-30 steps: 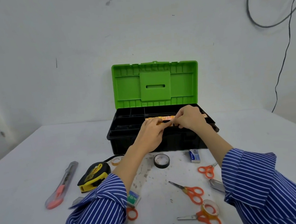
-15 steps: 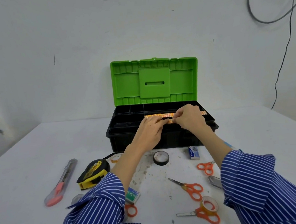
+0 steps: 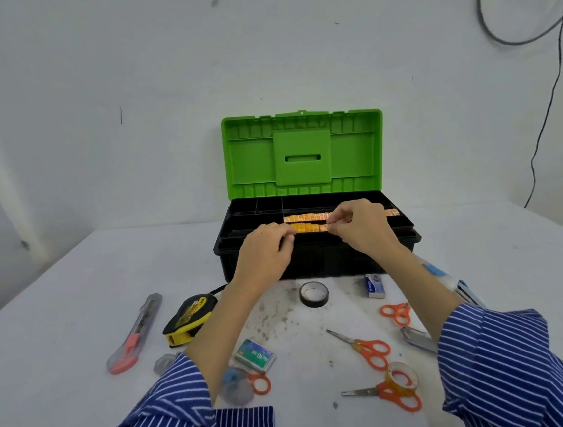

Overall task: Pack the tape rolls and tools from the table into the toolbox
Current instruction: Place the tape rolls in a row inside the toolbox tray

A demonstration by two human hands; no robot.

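Note:
The black toolbox (image 3: 319,264) stands at the table's middle with its green lid (image 3: 303,152) upright. My left hand (image 3: 265,251) and my right hand (image 3: 360,228) hover over its front tray. Each pinches one end of a short orange strip (image 3: 309,227) held level between them. A second orange strip (image 3: 306,217) lies in the tray just behind. On the table in front lie a black tape roll (image 3: 313,294), a yellow tape measure (image 3: 190,315), a box cutter (image 3: 135,334) and a clear tape roll (image 3: 401,375).
Several orange-handled scissors (image 3: 368,347) lie at the front right. A green staple box (image 3: 255,355), a small blue-white box (image 3: 374,285), a clear tape dispenser (image 3: 236,384) and a grey metal tool (image 3: 417,339) are scattered near my forearms. A black cable (image 3: 545,112) hangs on the wall.
My hands, close together over the tray before, have drawn apart. The orange strip now shows between them, lower and nearer the tray.

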